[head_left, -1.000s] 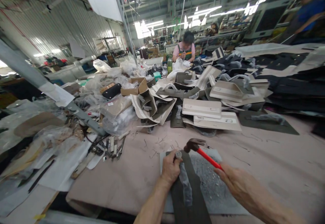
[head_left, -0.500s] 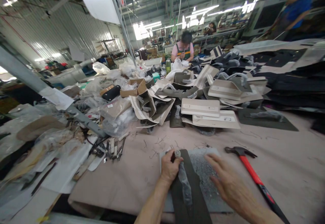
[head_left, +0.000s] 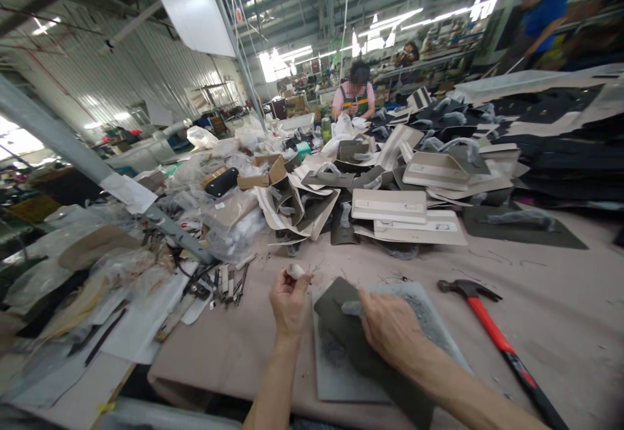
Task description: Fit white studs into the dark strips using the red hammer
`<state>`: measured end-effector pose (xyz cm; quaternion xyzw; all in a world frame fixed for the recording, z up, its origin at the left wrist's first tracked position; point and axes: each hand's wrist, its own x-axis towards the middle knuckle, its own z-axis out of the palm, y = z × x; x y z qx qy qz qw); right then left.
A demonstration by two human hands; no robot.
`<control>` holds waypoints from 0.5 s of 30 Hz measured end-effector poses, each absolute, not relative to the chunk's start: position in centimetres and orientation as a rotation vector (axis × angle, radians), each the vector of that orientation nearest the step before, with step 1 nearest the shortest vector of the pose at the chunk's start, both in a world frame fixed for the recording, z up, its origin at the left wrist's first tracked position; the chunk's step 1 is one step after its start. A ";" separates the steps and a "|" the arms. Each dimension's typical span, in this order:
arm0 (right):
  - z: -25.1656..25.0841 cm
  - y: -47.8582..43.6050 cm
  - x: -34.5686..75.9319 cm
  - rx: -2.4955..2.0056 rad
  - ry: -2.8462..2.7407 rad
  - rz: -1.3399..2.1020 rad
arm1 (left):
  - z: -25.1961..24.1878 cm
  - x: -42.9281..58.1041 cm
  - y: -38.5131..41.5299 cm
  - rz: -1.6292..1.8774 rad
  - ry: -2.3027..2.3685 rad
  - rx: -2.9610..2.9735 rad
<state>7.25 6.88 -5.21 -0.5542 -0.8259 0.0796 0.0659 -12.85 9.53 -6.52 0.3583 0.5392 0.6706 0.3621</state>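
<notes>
Over the desk (head_left: 234,352), left of the slab (head_left: 351,388), the left hand (head_left: 288,306) had its grip clamped on a pale rod (head_left: 295,271). Next, the dark panel (head_left: 336,310) lay slantwise across the slab – the right hand (head_left: 392,326) with its grip closed on the handle (head_left: 351,308). Right of them lay a hammer (head_left: 496,336).

A dark panel (head_left: 358,342) overlaps the board (head_left: 335,383) near a hammer (head_left: 487,325).
</notes>
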 end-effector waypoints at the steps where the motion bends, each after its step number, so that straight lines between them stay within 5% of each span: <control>1: -5.3 6.7 7.2 -1.714 -2.450 0.277 | -6.4 -12.8 9.2 1.708 1.373 0.964; 15: -10.1 3.6 6.0 -1.814 -2.180 0.707 | -13.7 -7.5 9.7 1.359 1.224 1.063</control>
